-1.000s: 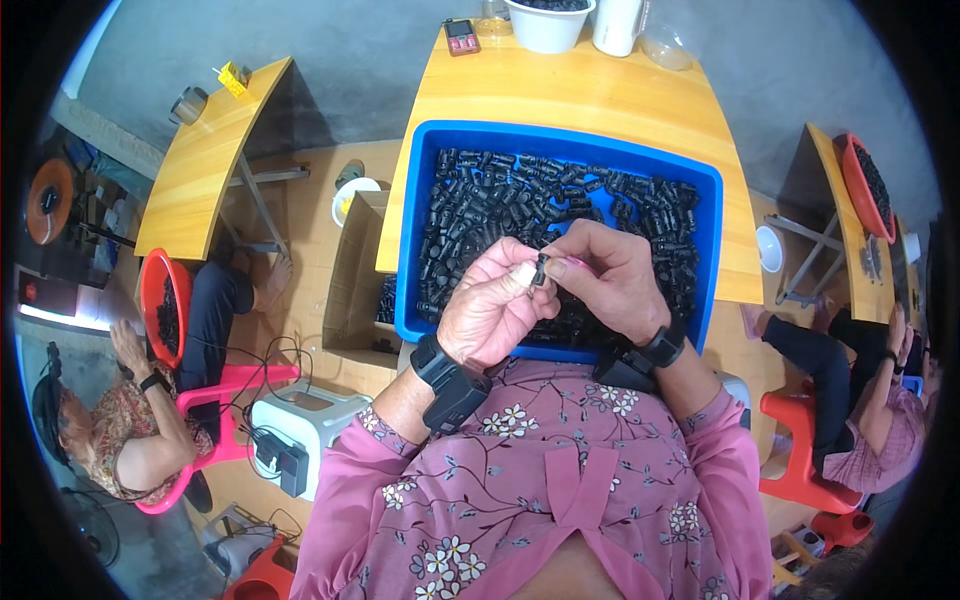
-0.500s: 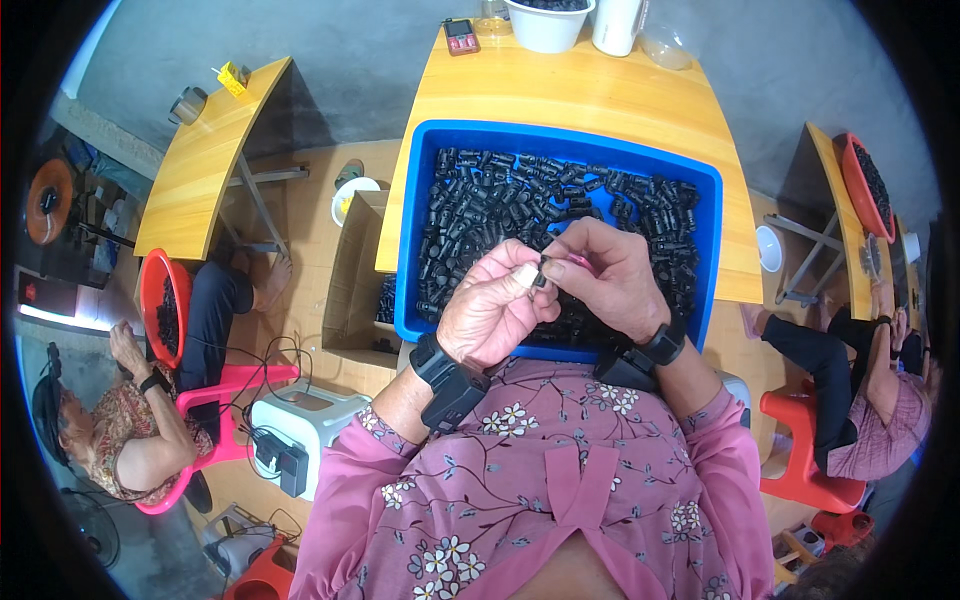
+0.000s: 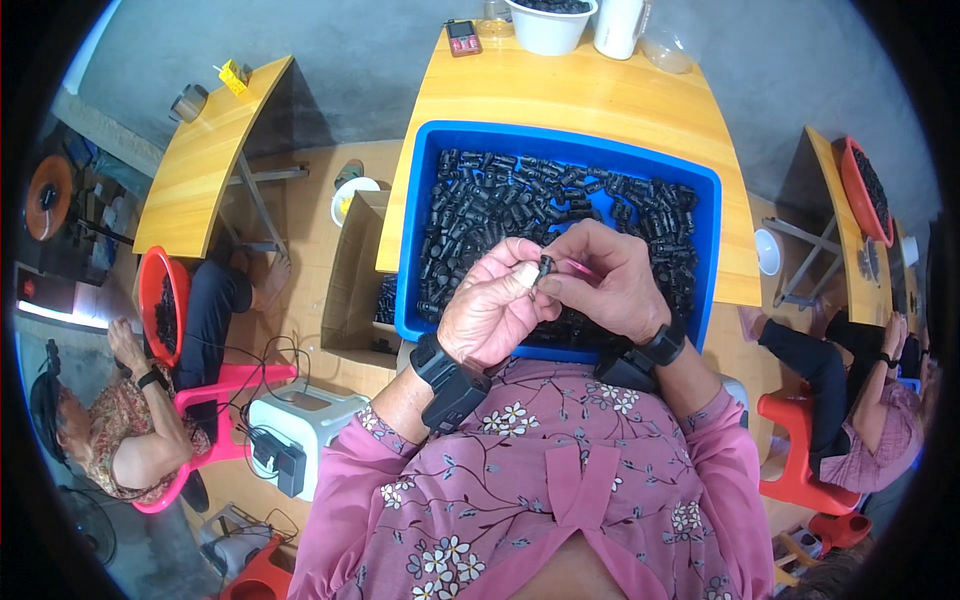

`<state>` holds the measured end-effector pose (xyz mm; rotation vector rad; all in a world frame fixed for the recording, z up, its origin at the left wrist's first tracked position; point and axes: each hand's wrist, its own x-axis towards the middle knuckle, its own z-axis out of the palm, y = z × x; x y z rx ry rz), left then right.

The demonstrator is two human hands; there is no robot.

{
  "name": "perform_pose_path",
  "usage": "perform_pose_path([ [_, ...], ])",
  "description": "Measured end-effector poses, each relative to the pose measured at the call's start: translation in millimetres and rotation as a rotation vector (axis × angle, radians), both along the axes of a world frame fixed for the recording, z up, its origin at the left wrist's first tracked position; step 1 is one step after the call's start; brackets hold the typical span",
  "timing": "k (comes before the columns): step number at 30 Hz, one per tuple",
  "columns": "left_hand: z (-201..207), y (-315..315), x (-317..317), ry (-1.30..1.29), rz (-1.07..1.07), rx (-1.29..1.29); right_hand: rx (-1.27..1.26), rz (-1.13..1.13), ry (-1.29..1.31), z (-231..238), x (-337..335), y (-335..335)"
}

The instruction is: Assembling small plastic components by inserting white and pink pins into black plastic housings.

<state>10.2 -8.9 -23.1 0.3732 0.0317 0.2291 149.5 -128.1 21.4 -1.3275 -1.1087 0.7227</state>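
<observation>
My left hand [image 3: 490, 310] is closed, pinching a small black plastic part [image 3: 546, 265] between thumb and fingers. A whitish covering [image 3: 526, 275] wraps the left thumb tip. My right hand [image 3: 610, 285] is closed on a thin pink stick-like tool [image 3: 578, 266], mostly hidden by its fingers. The right thumb and fingertips meet the black part beside the left fingertips. Both hands are held over the near side of a blue tray [image 3: 706, 240] spread with many black cylindrical plastic parts [image 3: 480, 200].
The tray rests on a wooden table [image 3: 560, 90]. At its far end stand a white tub [image 3: 545, 32] of black parts, a red phone [image 3: 463, 38] and a clear bowl [image 3: 667, 50]. A cardboard box [image 3: 350, 290] is left of the table. Other people sit at both sides.
The right fingers have shifted around the black part, and its dark ring now shows more plainly. The pink tool shows as a thin line. My left hand has hardly moved.
</observation>
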Motion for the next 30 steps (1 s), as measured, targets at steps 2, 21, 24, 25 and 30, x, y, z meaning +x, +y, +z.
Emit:
perform_pose_path([
  [2, -1.3, 0.7, -0.3, -0.015, -0.003, 0.005, -0.007, -0.013, -0.013, -1.5, -0.2, 0.4],
  [21, -0.8, -2.2, 0.3, -0.014, 0.007, -0.027, 0.041, 0.025, 0.146, -1.7, -0.8, -1.1],
  [24, -1.0, -1.4, 0.5, -0.022, 0.016, -0.033, 0.093, -0.045, -0.031, -1.7, 1.1, -0.6],
  [25, -1.2, -1.0, 0.8, -0.040, 0.012, -0.028, 0.077, -0.068, -0.036, -2.2, 1.7, -0.6],
  [30, 0.5, -1.8, 1.1, -0.026, 0.016, -0.057, 0.056, -0.102, -0.049, -5.8, 3.0, -1.2],
])
